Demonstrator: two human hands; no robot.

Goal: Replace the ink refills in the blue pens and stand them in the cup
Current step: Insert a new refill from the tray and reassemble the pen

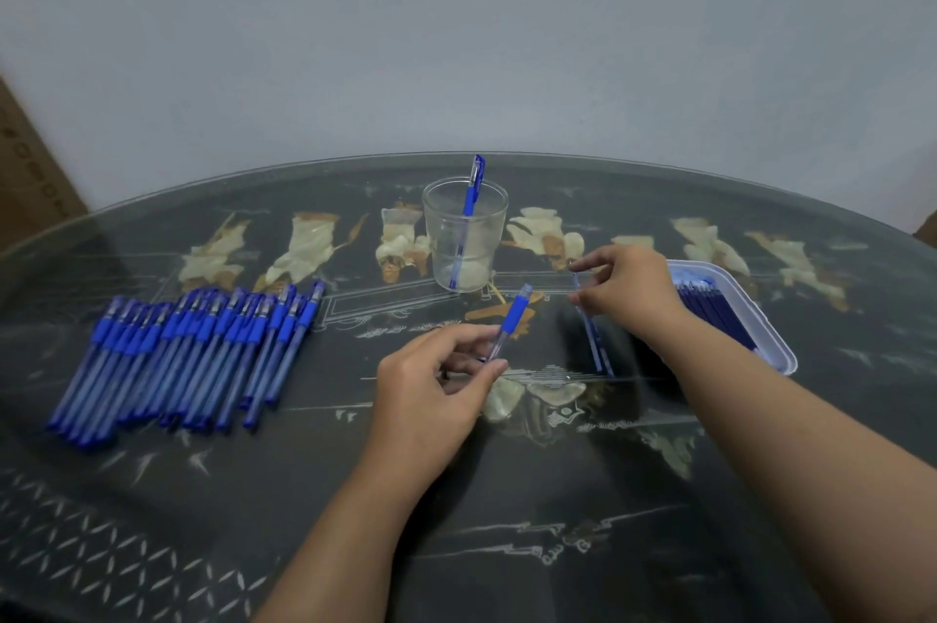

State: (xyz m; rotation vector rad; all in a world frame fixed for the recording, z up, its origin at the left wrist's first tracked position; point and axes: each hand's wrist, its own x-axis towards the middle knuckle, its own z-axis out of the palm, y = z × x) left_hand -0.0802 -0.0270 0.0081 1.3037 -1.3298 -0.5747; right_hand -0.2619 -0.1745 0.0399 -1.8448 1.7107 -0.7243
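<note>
My left hand [436,384] grips a blue pen barrel [512,318] that points up and away toward the cup. My right hand [628,288] pinches a thin blue ink refill [590,333], which slants down toward me. A clear plastic cup [464,237] stands at the middle back with one capped blue pen [471,196] upright in it. A row of several capped blue pens [187,359] lies on the left of the table. A white tray [760,328] at the right holds several blue refills [710,313].
The glass-topped table [456,495] has a dark patterned surface and a curved far edge close to a pale wall. A cardboard box [30,176] stands off the table at the far left.
</note>
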